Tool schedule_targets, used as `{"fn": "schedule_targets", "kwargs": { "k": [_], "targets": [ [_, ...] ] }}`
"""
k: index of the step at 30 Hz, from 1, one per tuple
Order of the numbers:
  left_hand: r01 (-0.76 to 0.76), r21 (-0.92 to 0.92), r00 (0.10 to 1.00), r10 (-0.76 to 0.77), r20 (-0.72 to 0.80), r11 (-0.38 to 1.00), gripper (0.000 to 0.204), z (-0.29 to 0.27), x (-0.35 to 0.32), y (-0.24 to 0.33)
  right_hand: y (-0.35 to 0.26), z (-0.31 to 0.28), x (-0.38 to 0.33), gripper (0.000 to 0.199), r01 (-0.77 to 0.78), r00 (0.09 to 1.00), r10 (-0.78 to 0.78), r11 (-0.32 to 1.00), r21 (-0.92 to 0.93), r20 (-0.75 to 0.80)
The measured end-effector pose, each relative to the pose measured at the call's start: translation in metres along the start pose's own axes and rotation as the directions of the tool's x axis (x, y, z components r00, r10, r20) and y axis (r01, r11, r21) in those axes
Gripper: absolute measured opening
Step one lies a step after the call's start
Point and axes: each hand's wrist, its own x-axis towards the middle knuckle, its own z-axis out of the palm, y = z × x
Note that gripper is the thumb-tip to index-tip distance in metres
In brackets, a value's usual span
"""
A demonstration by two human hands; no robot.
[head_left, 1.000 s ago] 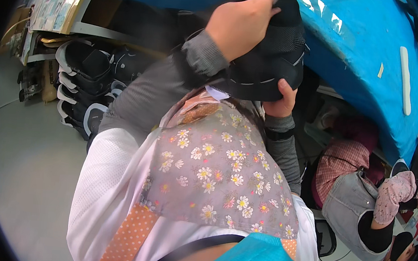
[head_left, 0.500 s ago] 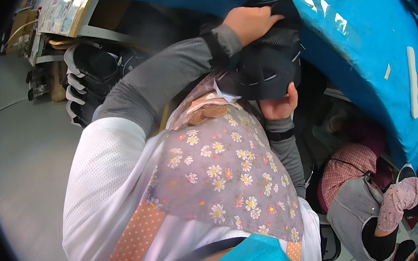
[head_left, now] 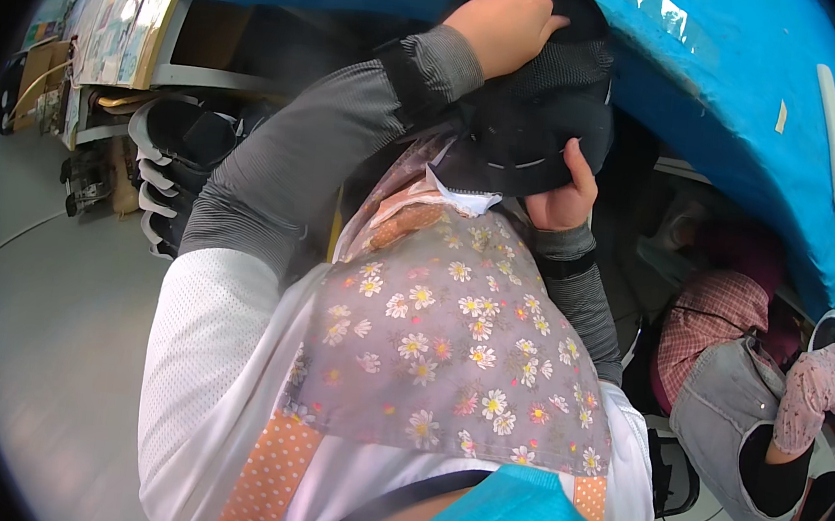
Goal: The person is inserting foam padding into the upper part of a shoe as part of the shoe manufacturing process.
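Between my two hands is a black fabric piece (head_left: pixel 523 155) with a ribbed or mesh panel and short light stitch marks; its exact kind is hard to make out. My left hand (head_left: pixel 508 30) is closed on its upper part, thumb stretched to the right across the cloth. Lower down, my right hand (head_left: pixel 562 189) grips the right edge, thumb on top and fingers partly hidden beneath. The piece is held above my lap, against the near edge of a blue-covered table (head_left: pixel 695 96). White cloth (head_left: pixel 464 198) pokes out just under its lower edge.
Black items with pale rims (head_left: pixel 184 133) are stacked at the left beside a shelf (head_left: pixel 204 77). White strips (head_left: pixel 831 140) lie on the table's right side. A co-worker in a grey apron (head_left: pixel 726 401) sits close at my right.
The black piece has turned slightly in my hands, and its lower stitch marks show differently. My left hand has shifted a little up; both hands keep hold.
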Motion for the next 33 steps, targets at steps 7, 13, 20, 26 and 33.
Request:
{"fn": "schedule_targets", "kwargs": {
  "k": [7,13,20,26,33],
  "targets": [
    [-0.15,-0.056,0.962,0.159,0.223,0.987,0.033,0.022,0.004,-0.016,-0.002,0.013,0.002,0.041,0.008,0.998,-0.01,1.0,-0.026,-0.068],
    [-0.277,-0.043,0.897,0.275,0.348,0.96,0.029,0.066,0.002,-0.029,0.005,-0.002,0.005,0.043,-0.03,0.999,0.032,0.998,-0.047,0.032],
    [0.029,-0.149,0.949,0.02,0.316,0.988,0.036,0.062,-0.005,-0.021,0.009,-0.02,0.009,0.05,-0.248,0.956,0.21,0.951,0.184,0.202],
    [0.119,-0.181,0.985,-0.093,0.147,0.976,0.034,0.045,-0.005,-0.021,0.004,-0.009,-0.001,0.053,-0.24,0.971,0.231,0.947,0.214,0.065],
    [0.012,-0.132,0.993,0.004,0.122,0.991,0.032,0.046,-0.006,-0.021,0.002,-0.007,0.0,0.055,-0.277,0.959,0.263,0.948,0.158,0.102]
  ]
}}
